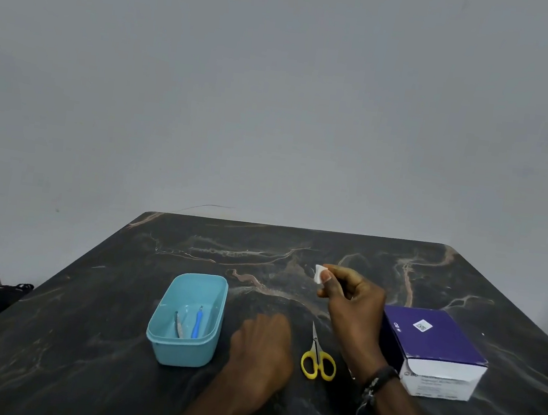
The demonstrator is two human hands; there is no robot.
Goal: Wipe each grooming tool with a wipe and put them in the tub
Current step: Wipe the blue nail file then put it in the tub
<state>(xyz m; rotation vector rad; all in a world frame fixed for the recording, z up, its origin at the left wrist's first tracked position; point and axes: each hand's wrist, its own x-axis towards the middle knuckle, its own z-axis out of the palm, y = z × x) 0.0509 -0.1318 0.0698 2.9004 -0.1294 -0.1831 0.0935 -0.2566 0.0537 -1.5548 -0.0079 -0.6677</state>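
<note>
- Lying flat on the table, yellow-handled scissors (318, 357) are sitting closed.
- Right hand (352, 306) is pinching a small white wipe (318, 274); left hand (262, 347) is resting curled, knuckles up.

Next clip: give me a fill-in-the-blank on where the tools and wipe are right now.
1. The scissors have ____ handles.
2. The right hand pinches a ____ wipe.
3. The tub holds ____ tools.
4. The scissors lie between the left hand and the ____ box.

Missing: yellow; white; two; purple
</note>
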